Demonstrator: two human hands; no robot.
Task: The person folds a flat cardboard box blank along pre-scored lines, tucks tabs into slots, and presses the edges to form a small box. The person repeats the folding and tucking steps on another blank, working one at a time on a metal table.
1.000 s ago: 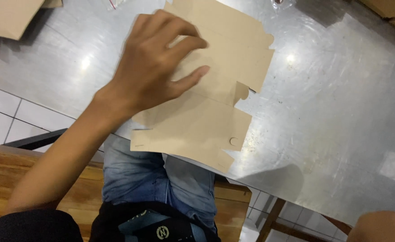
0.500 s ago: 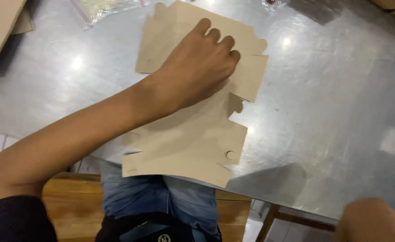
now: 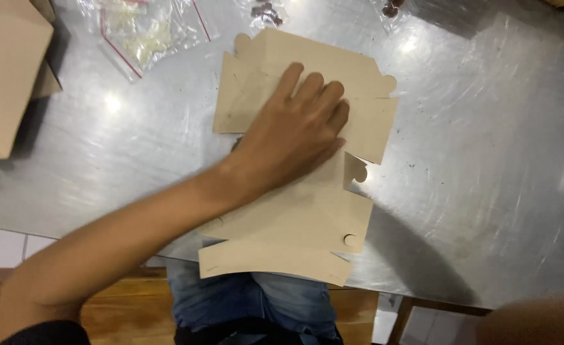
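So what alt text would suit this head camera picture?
A left hand presses flat on an unfolded brown cardboard box blank lying on a shiny metal table, its near edge overhanging. Clear plastic bags lie beyond.

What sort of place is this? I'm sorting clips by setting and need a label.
Probably a small packing or box-folding workstation. The left hand presses a flat die-cut cardboard blank on a scuffed metal table; more cardboard lies at the left edge, and clear plastic bags of small items lie at the far edge.
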